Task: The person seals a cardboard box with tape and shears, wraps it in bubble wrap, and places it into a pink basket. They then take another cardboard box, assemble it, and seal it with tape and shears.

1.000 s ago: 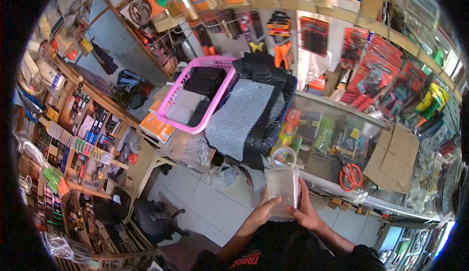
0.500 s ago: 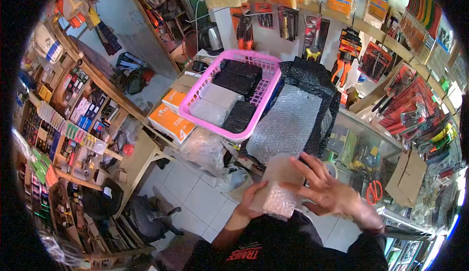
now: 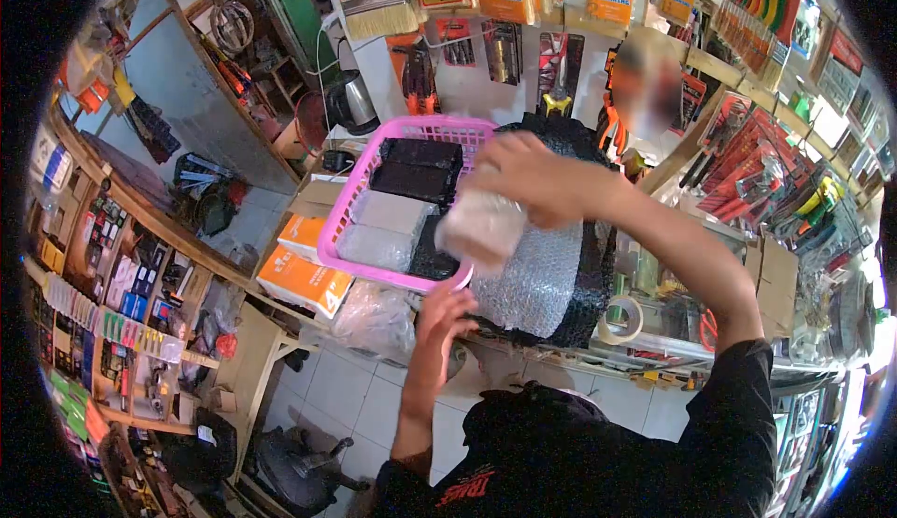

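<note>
My right hand (image 3: 523,177) grips a small bubble-wrapped package (image 3: 483,228), blurred by motion, above the right side of the pink basket (image 3: 332,228). My left hand (image 3: 444,312) is just below the basket's lower right corner, its fingers slightly bent and apart, with nothing seen in it. Inside the basket are black-wrapped packages (image 3: 418,168) at the back and pale bubble-wrapped ones (image 3: 378,231) at the front left. To the basket's right, a bubble wrap sheet (image 3: 533,284) lies on black wrap (image 3: 589,275).
A tape roll (image 3: 619,320) sits right of the wrap. Orange and white boxes (image 3: 304,275) and a clear plastic bag (image 3: 374,322) are left and below the basket. A kettle (image 3: 350,102) stands behind. Tools and brushes (image 3: 612,0) hang along the wall.
The package has moved up from near my body to the basket in my right hand. My left hand has let go of it and moved up and left. The head view has shifted.
</note>
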{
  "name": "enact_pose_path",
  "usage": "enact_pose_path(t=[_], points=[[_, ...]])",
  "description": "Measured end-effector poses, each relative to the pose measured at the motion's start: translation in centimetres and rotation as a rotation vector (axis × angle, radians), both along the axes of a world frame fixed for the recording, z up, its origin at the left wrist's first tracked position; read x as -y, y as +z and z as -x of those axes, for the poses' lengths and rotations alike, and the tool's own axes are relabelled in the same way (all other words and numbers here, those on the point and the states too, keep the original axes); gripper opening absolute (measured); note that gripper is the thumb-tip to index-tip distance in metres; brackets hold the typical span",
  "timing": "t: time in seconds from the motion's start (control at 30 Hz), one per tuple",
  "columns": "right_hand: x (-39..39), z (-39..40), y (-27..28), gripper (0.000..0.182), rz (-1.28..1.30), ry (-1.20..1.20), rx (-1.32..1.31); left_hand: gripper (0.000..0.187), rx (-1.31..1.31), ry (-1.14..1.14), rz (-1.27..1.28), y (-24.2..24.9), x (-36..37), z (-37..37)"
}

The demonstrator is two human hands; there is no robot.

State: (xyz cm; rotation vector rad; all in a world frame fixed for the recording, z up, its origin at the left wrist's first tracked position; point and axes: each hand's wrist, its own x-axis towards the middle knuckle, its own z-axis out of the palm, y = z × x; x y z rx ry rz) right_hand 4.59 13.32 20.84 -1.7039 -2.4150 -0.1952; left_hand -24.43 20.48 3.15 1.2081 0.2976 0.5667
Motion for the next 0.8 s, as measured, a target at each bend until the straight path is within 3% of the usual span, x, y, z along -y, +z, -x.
enact_pose_path(t=[0.13,0.17,0.27,0.3,0.37,0.47,0.6,0.8], points=[[-6.9,-3.4,-1.5,0.072,-0.077,-0.107,-0.026,0.07,-0.31,0.486,-1.133,3.4,-3.6,-1.2],[-8.5,-4.0,-2.3,0.072,-0.078,-0.118,-0.038,0.07,-0.389,0.488,-1.322,3.4,-4.4,-1.6],[-11.9,-4.0,-3.4,0.065,-0.018,-0.157,0.041,0.066,-0.766,0.523,-1.443,-1.0,-4.9,-2.7],[-13.0,-4.3,-4.5,0.061,-0.016,-0.151,0.122,0.065,-0.577,0.527,-1.348,-1.5,-5.2,-2.8],[-15.3,-5.3,-7.8,0.047,-0.007,-0.136,0.217,0.067,-0.606,0.514,-1.371,-1.7,-5.3,-2.7],[-17.4,-6.2,-11.3,0.048,-0.034,-0.081,0.315,0.068,-0.594,0.519,-1.376,-2.2,-5.3,-2.5],[-17.8,-5.1,-12.7,0.051,0.125,-0.122,0.306,0.068,-0.536,0.548,-1.302,-2.3,-5.3,-2.7],[-19.6,-5.3,-14.4,0.081,0.447,-0.165,0.176,0.069,-0.516,0.546,-1.254,-2.3,-5.2,-2.8]])
